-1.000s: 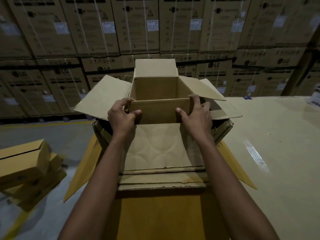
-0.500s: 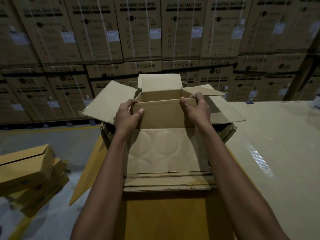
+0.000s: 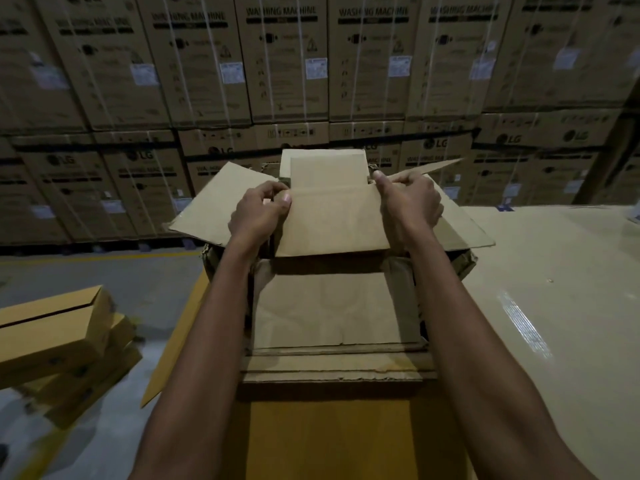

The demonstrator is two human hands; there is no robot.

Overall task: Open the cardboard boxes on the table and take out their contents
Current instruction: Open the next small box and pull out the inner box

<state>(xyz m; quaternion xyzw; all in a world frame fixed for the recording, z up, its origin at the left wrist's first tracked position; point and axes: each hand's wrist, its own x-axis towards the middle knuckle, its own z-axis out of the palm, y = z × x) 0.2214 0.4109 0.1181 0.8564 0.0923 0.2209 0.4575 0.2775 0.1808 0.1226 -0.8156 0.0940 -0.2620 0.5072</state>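
Observation:
A large open cardboard box (image 3: 221, 206) stands in front of me with its flaps spread left and right. Out of it rises a smaller plain cardboard box (image 3: 332, 220), lifted above the big box's opening. My left hand (image 3: 259, 213) grips its left top corner. My right hand (image 3: 408, 199) grips its right top corner. The small box's far flap (image 3: 325, 168) stands upright behind my hands. Below it lies the big box's near flap (image 3: 332, 306), folded toward me. What is inside either box is hidden.
Flat cardboard sheets (image 3: 332, 372) lie under the near flap on a yellow-brown surface (image 3: 329, 438). A glossy beige table (image 3: 554, 306) spreads to the right. Stacked small boxes (image 3: 55, 334) sit on the floor at left. A wall of washing machine cartons (image 3: 284, 64) fills the back.
Both hands have lifted the smaller box up out of the big box and tilted its near side toward me; its opening no longer shows.

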